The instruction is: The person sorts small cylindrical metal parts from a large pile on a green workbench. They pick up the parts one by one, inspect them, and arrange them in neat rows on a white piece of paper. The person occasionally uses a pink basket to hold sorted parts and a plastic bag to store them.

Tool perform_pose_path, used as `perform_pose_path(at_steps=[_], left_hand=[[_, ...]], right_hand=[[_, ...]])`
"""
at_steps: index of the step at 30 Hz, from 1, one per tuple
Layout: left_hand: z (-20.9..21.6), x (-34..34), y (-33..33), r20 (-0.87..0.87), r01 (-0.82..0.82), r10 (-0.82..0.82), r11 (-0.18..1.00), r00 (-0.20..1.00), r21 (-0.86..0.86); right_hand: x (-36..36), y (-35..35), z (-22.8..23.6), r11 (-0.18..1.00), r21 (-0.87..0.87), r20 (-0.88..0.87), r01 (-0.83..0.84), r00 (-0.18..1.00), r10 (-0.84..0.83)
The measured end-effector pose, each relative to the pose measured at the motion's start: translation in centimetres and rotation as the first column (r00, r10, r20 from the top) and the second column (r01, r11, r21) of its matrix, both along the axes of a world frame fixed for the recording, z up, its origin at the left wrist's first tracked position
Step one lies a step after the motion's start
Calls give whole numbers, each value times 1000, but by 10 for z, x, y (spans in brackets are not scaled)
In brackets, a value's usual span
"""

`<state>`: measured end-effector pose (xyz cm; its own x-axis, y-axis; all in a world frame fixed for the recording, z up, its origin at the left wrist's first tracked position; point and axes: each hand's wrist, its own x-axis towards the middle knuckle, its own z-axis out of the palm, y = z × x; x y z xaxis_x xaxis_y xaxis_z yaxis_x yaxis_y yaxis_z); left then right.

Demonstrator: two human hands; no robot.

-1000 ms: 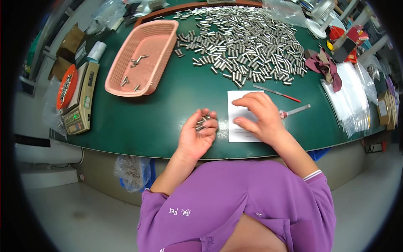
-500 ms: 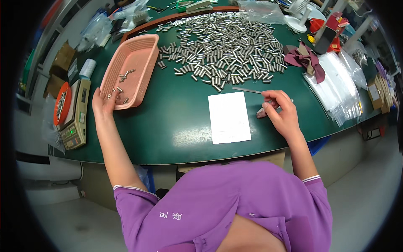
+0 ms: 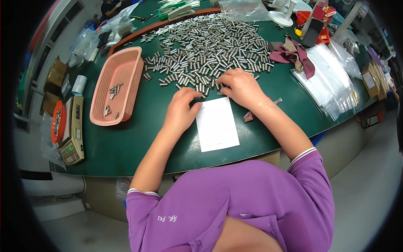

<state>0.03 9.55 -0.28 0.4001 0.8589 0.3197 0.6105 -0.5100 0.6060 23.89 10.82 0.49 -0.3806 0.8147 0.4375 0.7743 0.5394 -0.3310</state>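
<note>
A wide pile of short silver metal pins (image 3: 205, 50) covers the far middle of the green table. My left hand (image 3: 181, 107) is at the pile's near edge, thumb and fingers apart, with nothing visible in it. Beside the same edge, my right hand (image 3: 242, 87) reaches over the pins with bent fingers, a gap showing between thumb and forefinger. Its fingertips are partly hidden among the pins. Between the hands lies a white sheet of paper (image 3: 218, 128). A flat metal strip (image 3: 278, 101) and a pinkish wrapped piece (image 3: 249, 116) show on either side of my right forearm.
On the left stands a pink plastic basket (image 3: 126, 86) with several pins inside. Beyond it are a weighing scale (image 3: 72, 143) and an orange bowl (image 3: 63, 122). Clear plastic bags (image 3: 325, 75) and a maroon cloth (image 3: 294, 54) lie on the right. A brown strip (image 3: 153, 29) borders the pile.
My left hand has left the basket and come to the pile's near edge. My right hand has moved forward and left to the pins. The basket's pins now lie in different places.
</note>
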Motion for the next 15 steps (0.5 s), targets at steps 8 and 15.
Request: perform_pose_path(at_steps=[8, 15], left_hand=[[-6, 19, 9, -167, -71, 79, 996, 983, 49], [-12, 19, 13, -151, -79, 91, 993, 984, 87]], right_hand=[[-12, 2, -13, 999, -45, -14, 15, 1000, -16], [-12, 2, -4, 994, -104, 49, -40, 998, 45]])
